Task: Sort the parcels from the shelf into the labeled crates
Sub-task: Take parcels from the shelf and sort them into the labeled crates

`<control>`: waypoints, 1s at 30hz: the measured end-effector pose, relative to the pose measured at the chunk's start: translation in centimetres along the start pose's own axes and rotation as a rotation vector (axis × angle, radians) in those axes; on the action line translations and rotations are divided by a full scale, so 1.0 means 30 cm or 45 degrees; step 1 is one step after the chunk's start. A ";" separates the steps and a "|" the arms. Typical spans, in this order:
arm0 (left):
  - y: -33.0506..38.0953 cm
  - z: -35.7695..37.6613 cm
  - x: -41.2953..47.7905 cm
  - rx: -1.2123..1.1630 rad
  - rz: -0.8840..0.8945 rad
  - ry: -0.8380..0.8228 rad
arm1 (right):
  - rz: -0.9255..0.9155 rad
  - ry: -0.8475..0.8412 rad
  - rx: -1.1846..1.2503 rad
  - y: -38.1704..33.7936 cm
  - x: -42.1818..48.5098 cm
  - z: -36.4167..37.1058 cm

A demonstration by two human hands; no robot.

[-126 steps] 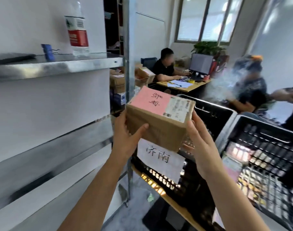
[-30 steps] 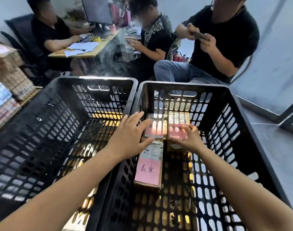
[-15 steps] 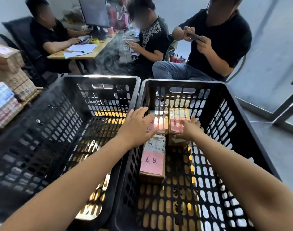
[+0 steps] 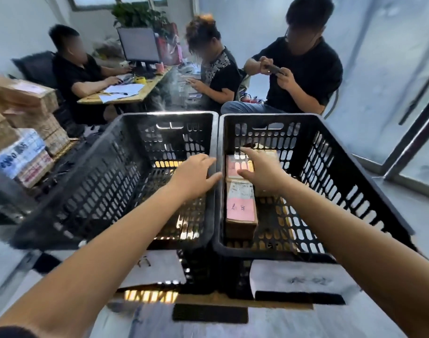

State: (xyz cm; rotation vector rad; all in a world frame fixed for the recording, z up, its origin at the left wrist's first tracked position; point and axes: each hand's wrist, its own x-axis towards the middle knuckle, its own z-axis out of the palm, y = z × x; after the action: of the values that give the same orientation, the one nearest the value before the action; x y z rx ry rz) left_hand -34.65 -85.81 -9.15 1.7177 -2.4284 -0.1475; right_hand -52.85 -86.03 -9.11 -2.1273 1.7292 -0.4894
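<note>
Ahead of me three people (image 4: 303, 69) sit round a wooden desk (image 4: 148, 87) carrying a dark monitor (image 4: 139, 45) and papers (image 4: 124, 90), with a leafy plant (image 4: 137, 14) behind. A white wall (image 4: 13, 28) stands on my left, daylit frosted glass panels (image 4: 384, 69) in dark frames on my right, and a grey floor (image 4: 420, 215) below.

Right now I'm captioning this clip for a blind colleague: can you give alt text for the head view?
An open left hand is at the rim where the black left crate meets the right crate, and the open right hand reaches over pink-labelled parcels lying in that crate. Three people sit behind; boxes are stacked at left.
</note>
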 end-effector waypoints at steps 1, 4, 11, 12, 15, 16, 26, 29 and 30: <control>-0.009 -0.005 -0.040 0.002 -0.024 0.008 | -0.063 -0.003 0.015 -0.050 -0.028 -0.001; -0.026 -0.026 -0.164 0.001 -0.104 0.062 | -0.247 -0.110 0.057 -0.187 -0.089 0.004; -0.074 -0.072 -0.473 0.083 -0.458 0.260 | -0.630 -0.272 -0.057 -0.401 -0.197 0.094; -0.070 -0.080 -0.534 0.069 -0.544 0.269 | -0.678 -0.300 -0.059 -0.426 -0.218 0.107; -0.056 -0.087 -0.717 0.064 -0.772 0.257 | -0.815 -0.409 -0.077 -0.493 -0.296 0.145; -0.051 -0.085 -0.786 0.071 -0.850 0.273 | -0.867 -0.453 -0.085 -0.519 -0.330 0.164; 0.131 0.009 -1.531 0.045 -1.581 0.388 | -1.392 -0.858 0.009 -0.801 -0.797 0.413; 0.193 -0.001 -1.733 0.089 -1.768 0.423 | -1.530 -0.904 0.033 -0.893 -0.940 0.463; 0.215 -0.006 -1.796 0.094 -1.834 0.438 | -1.565 -0.931 0.042 -0.925 -0.988 0.477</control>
State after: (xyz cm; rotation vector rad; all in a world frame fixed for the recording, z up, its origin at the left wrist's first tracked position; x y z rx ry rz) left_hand -23.04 -32.87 -11.94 2.8023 -0.6114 0.0789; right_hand -27.97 -50.90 -9.67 -2.6295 -0.0663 0.0337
